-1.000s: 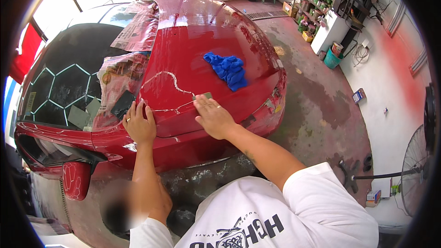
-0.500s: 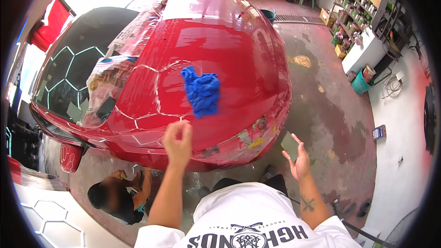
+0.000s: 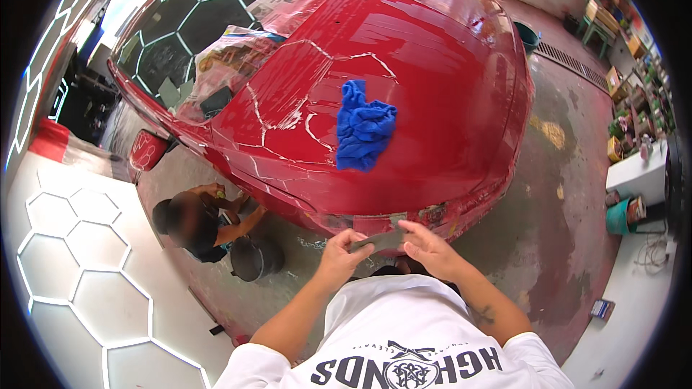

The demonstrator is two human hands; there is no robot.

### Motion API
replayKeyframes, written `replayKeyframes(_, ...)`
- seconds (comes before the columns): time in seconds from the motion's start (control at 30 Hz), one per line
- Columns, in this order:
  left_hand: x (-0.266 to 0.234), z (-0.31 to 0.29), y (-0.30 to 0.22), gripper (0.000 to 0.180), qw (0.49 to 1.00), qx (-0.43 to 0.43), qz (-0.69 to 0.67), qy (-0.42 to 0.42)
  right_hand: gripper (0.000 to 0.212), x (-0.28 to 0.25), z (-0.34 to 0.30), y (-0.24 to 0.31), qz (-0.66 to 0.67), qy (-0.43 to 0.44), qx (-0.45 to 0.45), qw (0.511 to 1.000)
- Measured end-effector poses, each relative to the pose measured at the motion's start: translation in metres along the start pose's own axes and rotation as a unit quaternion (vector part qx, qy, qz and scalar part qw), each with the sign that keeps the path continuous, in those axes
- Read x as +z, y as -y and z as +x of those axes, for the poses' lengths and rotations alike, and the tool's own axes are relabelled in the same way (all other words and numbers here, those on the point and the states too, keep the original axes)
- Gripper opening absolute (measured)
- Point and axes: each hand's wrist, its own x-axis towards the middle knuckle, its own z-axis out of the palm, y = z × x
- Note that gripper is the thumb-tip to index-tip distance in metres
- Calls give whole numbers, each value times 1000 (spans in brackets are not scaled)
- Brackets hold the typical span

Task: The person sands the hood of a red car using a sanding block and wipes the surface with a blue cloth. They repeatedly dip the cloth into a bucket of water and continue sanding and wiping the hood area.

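In front of my waist, both hands hold a thin grey sheet of sandpaper (image 3: 382, 240). My left hand (image 3: 340, 258) is closed, pinching the sheet's left end between thumb and fingers. At its right end, the fingers of my right hand (image 3: 431, 251) are closed on the other edge. The sheet looks slightly bent. Just beyond my hands stands a red car, its wet, shiny hood (image 3: 447, 137) streaked with pale reflections. A crumpled blue cloth (image 3: 364, 130) lies on the hood, apart from both hands.
Plastic and newsprint (image 3: 231, 57) cover the windshield's base, where a dark pad (image 3: 215, 103) lies. To the left, a person (image 3: 194, 220) crouches by the car's side, next to a black bucket (image 3: 254, 259). Shelves (image 3: 638, 112) and a teal bucket (image 3: 618, 217) stand at right.
My hands have come together in front of me, and the left now grips the sandpaper that only the right held. The view has shifted; a black bucket shows beside the crouching person.
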Motion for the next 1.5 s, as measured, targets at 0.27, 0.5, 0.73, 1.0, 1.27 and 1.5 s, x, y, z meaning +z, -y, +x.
replayKeyframes(0.27,-63,-13,7,9,928,8,-222,-299,56,-70,140,156,-399,-266,-249,841)
replayKeyframes(0.5,-11,28,-7,14,845,120,-116,-509,105,-8,230,140,-691,-94,-191,691)
replayKeyframes(0.73,66,82,9,50,763,140,-37,-630,46,-58,251,107,-564,25,-454,690)
replayKeyframes(1.0,118,146,14,53,701,81,281,-651,65,-85,235,140,-603,117,-453,646)
replayKeyframes(1.27,180,165,27,76,746,19,344,-570,31,-9,313,137,-543,96,-488,676)
replayKeyframes(1.5,-98,185,-37,81,734,99,250,-624,35,-8,327,136,-538,74,-503,673)
